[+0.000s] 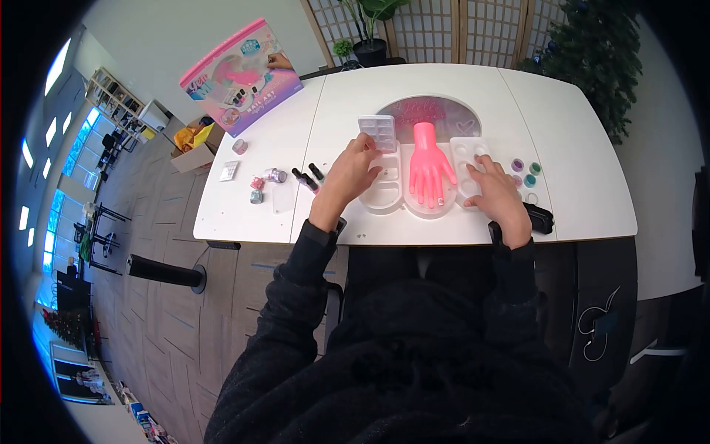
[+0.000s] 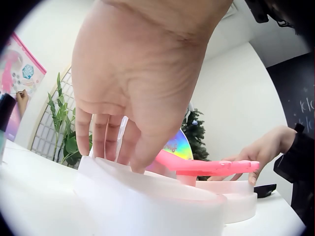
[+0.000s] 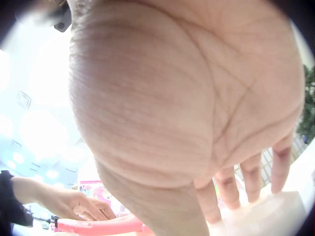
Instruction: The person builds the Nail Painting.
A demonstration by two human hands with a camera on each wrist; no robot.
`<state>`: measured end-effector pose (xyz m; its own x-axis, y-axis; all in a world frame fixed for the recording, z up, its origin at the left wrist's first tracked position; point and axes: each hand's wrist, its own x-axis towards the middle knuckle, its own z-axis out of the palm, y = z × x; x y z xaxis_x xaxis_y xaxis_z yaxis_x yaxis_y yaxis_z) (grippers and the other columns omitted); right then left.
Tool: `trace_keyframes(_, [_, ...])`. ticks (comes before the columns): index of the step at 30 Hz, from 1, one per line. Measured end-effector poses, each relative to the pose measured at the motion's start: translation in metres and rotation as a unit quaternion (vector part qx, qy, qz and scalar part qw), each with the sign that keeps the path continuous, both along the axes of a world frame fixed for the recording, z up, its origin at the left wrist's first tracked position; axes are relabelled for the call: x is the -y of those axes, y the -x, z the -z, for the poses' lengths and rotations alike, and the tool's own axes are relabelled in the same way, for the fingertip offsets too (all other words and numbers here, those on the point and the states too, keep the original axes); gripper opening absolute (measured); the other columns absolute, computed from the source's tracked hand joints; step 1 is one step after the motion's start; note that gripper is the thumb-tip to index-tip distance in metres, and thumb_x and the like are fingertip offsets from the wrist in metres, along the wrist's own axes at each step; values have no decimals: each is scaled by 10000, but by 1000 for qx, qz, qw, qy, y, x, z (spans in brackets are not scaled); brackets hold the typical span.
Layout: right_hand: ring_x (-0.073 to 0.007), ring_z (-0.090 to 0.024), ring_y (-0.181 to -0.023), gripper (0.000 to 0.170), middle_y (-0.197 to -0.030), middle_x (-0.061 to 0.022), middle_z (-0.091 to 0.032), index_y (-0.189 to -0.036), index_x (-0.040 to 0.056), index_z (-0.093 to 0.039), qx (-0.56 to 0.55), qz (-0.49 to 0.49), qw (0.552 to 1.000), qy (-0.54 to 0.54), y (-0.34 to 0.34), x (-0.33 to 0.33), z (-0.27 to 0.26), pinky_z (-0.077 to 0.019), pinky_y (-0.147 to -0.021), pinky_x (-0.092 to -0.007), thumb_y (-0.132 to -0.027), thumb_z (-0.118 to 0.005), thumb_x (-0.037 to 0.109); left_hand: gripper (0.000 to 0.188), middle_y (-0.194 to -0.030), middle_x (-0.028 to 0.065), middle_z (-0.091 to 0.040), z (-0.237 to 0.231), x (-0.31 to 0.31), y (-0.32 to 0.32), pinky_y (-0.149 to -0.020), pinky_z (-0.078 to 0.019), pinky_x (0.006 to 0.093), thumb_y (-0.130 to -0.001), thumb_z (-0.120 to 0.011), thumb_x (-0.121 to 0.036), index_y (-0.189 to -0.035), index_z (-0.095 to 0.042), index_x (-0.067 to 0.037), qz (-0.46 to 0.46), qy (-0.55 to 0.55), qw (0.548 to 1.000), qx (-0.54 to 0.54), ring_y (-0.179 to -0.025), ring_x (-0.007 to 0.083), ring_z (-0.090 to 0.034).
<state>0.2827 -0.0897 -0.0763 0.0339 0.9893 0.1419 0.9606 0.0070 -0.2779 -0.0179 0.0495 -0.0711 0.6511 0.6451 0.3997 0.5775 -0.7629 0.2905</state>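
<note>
A pink model hand lies palm down in the middle of a white tray set, reaching toward the person. My left hand is over the left tray, fingers pointing down by a raised clear compartmented lid; whether they touch the lid cannot be told. In the left wrist view the left hand has extended fingers at the white tray's rim. My right hand spreads its fingers over the right tray. The right wrist view shows the right hand's fingers extended downward, holding nothing visible.
A nail art box stands at the back left. Dark bottles, small jars and a white square lie left. Several little pots and a black case are at the right. A decorated panel stands behind the trays.
</note>
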Motion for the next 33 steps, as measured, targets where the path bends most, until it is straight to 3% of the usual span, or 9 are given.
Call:
trace_keyframes(2, [-307,-534,-1360,737,-1520,-104,-524,-1381,87,-670,-3,-1,1000,2,0,-1,0,-497,-1017,-488,-705,-921,239,331,-1201,172,-686,0,0,0,-945,-551,437,-874,-772,-83,-1195,-742,-6,13,-33,999,3,-1090,377,-681])
trace_keyframes(11, [-335,-497,-1410,805,-1577,-125,-485,-1465,50,-608,-20,-2,999,42,1,1,-10,-472,-1105,-440,-724,-897,170,329,-1283,181,-699,-3,0,18,-1040,-524,431,-900,-767,-97,-1211,-733,5,48,59,997,24,-1190,383,-657])
trace_keyframes(14, [-337,-498,-1408,787,-1577,-128,-483,-1456,45,-612,-25,0,999,45,1,1,-11,-472,-1108,-438,-730,-890,162,296,-1263,170,-710,-18,4,32,-1029,-527,429,-911,-761,-87,-1194,-737,-1,33,26,999,33,-1175,376,-661])
trace_keyframes(19, [-323,-515,-1388,764,-1554,-122,-496,-1426,52,-631,-6,-13,1000,24,-2,-2,-2,-488,-1065,-462,-725,-900,197,265,-1203,149,-728,-33,15,49,-979,-541,433,-919,-776,-129,-1161,-750,-23,-39,91,994,38,-1164,366,-665])
trace_keyframes(22, [-309,-530,-1371,761,-1534,-112,-511,-1414,61,-641,8,-19,1000,7,-3,-1,2,-502,-1026,-480,-721,-908,228,316,-1303,148,-687,-26,22,42,-985,-555,428,-906,-813,-202,-1164,-754,-29,34,86,994,59,-1148,374,-687])
trace_keyframes(24, [-309,-531,-1371,766,-1536,-113,-510,-1421,61,-636,11,-20,1000,4,-4,-3,1,-504,-1029,-476,-723,-906,225,345,-1327,157,-671,-27,27,35,-1006,-548,429,-902,-818,-212,-1184,-746,-29,-39,65,997,29,-1187,370,-677])
trace_keyframes(28, [-306,-526,-1383,798,-1551,-113,-499,-1451,65,-616,5,-19,1000,17,-4,-3,3,-502,-1043,-470,-727,-907,230,352,-1323,170,-668,-9,-6,30,-1020,-536,427,-906,-811,-207,-1207,-743,-37,-41,62,994,78,-1192,361,-668])
trace_keyframes(30, [-302,-521,-1390,807,-1556,-113,-494,-1460,66,-610,6,-17,1000,17,-5,-3,2,-501,-1047,-469,-729,-907,234,313,-1347,145,-656,-4,-19,26,-988,-536,413,-945,-774,-175,-1233,-727,-63,17,122,988,97,-1169,331,-661])
trace_keyframes(33, [-299,-513,-1397,809,-1558,-112,-492,-1464,67,-607,5,-12,1000,17,-5,-4,1,-498,-1051,-468,-732,-907,238,312,-1259,174,-660,-1,-17,22,-1004,-525,410,-922,-775,-156,-1194,-700,-22,-17,126,985,119,-1152,349,-660])
